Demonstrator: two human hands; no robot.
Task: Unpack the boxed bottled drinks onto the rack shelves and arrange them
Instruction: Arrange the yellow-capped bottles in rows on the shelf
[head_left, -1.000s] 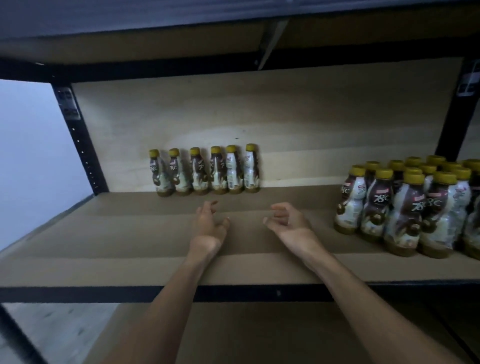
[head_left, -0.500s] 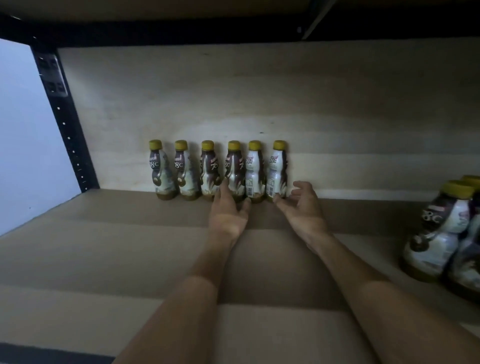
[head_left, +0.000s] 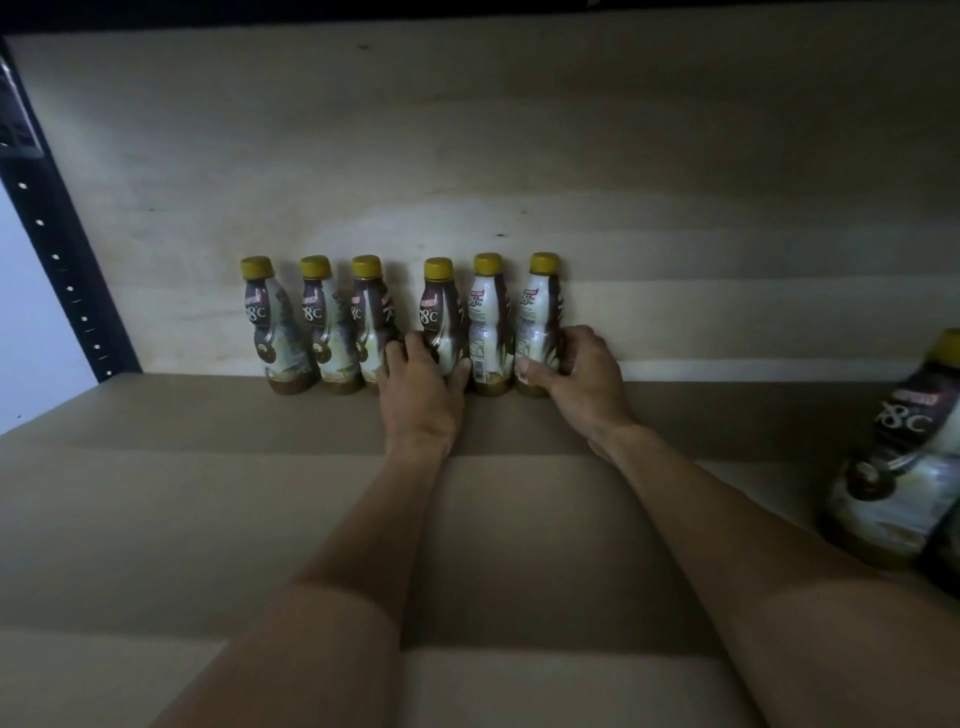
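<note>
We are gripping the fourth bottle (head_left: 439, 325) with our left hand (head_left: 422, 387), the end bottle (head_left: 540, 317) with our right hand (head_left: 579, 376). Both are standing upright, with the third bottle (head_left: 368, 317) sitting apart leftward.

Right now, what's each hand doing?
Left hand: grips the fourth bottle from the left.
Right hand: grips the sixth bottle, the rightmost.

Brown shelf board (head_left: 208, 519): six upright yellow-capped bottles (head_left: 332, 332) in a back row.
</note>
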